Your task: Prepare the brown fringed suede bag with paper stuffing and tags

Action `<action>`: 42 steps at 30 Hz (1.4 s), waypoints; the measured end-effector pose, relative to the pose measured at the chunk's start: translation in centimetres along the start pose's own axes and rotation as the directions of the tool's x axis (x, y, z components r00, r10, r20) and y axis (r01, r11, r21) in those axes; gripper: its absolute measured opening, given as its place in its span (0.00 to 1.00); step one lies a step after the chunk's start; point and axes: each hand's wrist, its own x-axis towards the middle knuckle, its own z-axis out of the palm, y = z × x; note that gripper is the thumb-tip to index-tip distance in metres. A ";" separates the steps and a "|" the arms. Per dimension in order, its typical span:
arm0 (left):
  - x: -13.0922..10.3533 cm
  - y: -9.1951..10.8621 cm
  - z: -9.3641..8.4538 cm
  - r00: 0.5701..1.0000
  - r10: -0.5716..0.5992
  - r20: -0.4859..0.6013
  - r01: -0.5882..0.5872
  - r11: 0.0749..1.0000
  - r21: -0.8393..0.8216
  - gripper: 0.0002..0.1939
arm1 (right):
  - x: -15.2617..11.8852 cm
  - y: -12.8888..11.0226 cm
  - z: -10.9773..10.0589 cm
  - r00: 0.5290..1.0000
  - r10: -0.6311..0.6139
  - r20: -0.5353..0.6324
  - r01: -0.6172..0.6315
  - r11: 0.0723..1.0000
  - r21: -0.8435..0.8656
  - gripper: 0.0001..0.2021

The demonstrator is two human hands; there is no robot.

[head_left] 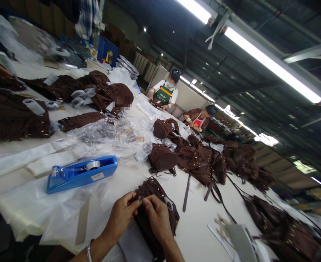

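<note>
A dark brown fringed suede bag lies on the white table just in front of me. My left hand and my right hand meet over its near edge, fingertips pinched together on the brown material. A small white tag shows on the bag beside my right hand. A bracelet sits on my left wrist.
A blue tape dispenser lies to the left on clear plastic bags. More brown fringed bags with loose straps are piled across the table. Two other people work at the far end. Grey card pieces lie at right.
</note>
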 end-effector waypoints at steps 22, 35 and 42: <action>0.6 -1.8 -1.8 0.994 0.030 0.109 -0.015 0.991 -0.130 0.21 | 0.5 0.0 0.9 0.987 0.033 0.156 -0.051 0.993 0.110 0.08; 0.2 -0.9 -1.5 0.994 -0.071 0.080 0.075 0.996 -0.050 0.22 | 0.3 0.8 0.9 0.998 0.053 0.028 -0.056 0.993 0.103 0.04; 0.5 -0.6 -1.1 0.999 -0.028 0.030 0.026 0.998 0.057 0.20 | -0.2 -0.2 1.2 0.998 -0.061 0.012 0.062 0.992 -0.110 0.06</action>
